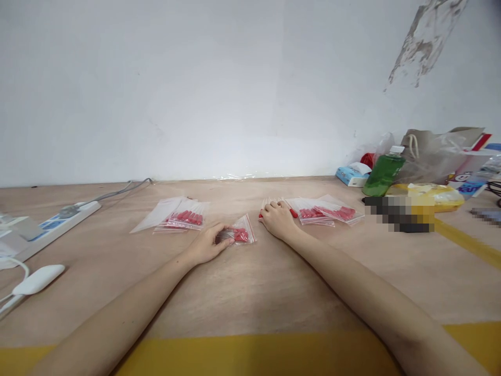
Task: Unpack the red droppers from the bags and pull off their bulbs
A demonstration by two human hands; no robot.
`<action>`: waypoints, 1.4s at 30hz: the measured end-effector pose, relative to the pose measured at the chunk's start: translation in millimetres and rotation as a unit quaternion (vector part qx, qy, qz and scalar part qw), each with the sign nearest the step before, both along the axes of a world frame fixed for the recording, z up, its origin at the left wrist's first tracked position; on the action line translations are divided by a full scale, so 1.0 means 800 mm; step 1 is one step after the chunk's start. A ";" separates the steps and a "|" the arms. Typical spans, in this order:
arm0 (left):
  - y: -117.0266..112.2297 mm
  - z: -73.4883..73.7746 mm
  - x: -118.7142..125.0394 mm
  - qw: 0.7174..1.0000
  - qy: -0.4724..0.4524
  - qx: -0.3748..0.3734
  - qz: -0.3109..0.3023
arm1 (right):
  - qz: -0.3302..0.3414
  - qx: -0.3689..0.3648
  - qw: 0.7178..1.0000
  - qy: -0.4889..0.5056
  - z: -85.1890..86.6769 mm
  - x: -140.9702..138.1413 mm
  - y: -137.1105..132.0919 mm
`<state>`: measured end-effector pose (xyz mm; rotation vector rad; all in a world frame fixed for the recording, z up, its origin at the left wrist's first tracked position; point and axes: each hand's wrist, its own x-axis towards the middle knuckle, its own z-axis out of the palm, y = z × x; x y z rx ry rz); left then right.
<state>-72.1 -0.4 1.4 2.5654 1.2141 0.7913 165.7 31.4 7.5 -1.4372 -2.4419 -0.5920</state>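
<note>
- The left hand (209, 244) has its thumb and fingers closed on one end of a small clear bag (241, 236).
- The bag is on the desk (254, 292), in the middle, between the two hands. It has red bits in it.
- The right hand (278, 218) lies palm down with bent fingers over red sticks (293, 213). I cannot tell if it grips them.
- Done, it seems: the bag has its red bits, and so do bags in the left pile (188, 216) and the right pile (331, 211).
- Left to do, I think: the sticks by the right hand look loose, and some bags in the left pile show no red.
- I cannot tell if the bag's top is closed.
</note>
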 end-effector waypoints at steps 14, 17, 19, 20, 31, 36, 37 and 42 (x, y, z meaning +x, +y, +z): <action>-0.005 0.001 0.001 0.999 -0.007 -0.023 -0.039 | 0.172 -0.169 0.919 0.313 -0.006 -0.007 -0.042; -0.009 0.005 0.003 0.997 0.018 -0.039 -0.065 | 0.211 -0.205 0.902 0.315 -0.006 -0.012 -0.045; -0.011 0.008 0.003 0.996 0.033 -0.041 -0.076 | 0.222 -0.231 0.898 0.302 -0.001 -0.014 -0.048; -0.011 0.009 0.003 0.995 0.040 -0.040 -0.081 | 0.223 -0.245 0.898 0.291 0.002 -0.014 -0.049; -0.010 0.008 0.003 0.985 0.132 -0.049 -0.101 | 0.121 -0.389 0.867 0.288 0.018 -0.020 -0.057; -0.013 0.011 0.005 0.984 0.138 -0.051 -0.100 | 0.118 -0.413 0.849 0.307 0.014 -0.017 -0.059; -0.013 0.011 0.005 0.985 0.136 -0.051 -0.096 | 0.107 -0.405 0.853 0.313 0.014 -0.018 -0.060; -0.016 0.014 0.006 0.987 0.138 -0.045 -0.068 | 0.074 -0.340 0.853 0.388 0.014 -0.023 -0.061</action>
